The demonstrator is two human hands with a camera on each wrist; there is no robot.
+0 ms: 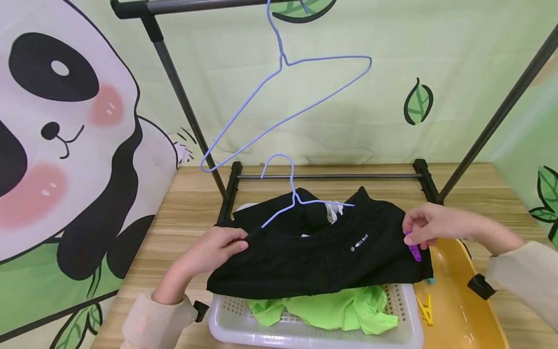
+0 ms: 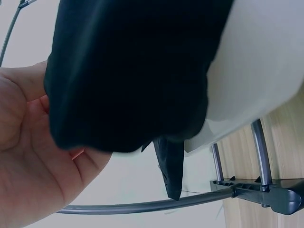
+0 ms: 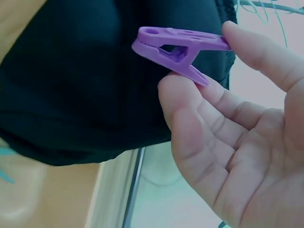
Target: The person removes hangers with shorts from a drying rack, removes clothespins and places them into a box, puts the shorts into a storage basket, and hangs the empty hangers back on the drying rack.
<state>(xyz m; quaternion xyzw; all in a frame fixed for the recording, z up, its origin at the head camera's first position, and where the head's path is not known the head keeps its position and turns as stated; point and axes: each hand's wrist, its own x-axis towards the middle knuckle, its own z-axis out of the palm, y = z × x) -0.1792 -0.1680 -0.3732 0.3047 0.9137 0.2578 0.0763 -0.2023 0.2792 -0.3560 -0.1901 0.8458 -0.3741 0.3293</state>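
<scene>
A pair of black shorts (image 1: 314, 261) with a small white print is spread over the white basket. A blue wire hanger (image 1: 294, 194) is at its waistband, the hook pointing up. My left hand (image 1: 215, 249) grips the left end of the shorts by the waistband; in the left wrist view, dark cloth (image 2: 133, 71) hides part of the fingers. Between thumb and fingers, my right hand (image 1: 429, 225) pinches a purple clothespin (image 3: 183, 45) by its handles, over the right side of the shorts. Its jaws are together in the right wrist view, with dark cloth behind.
Below the shorts, the white basket (image 1: 314, 337) holds bright green clothing (image 1: 331, 310). To its right stands an orange bin (image 1: 462, 300) with a yellow clothespin (image 1: 425, 310). Another blue hanger (image 1: 244, 109) hangs from the rack's dark top bar (image 1: 209, 5); a lower bar (image 1: 331, 176) crosses behind.
</scene>
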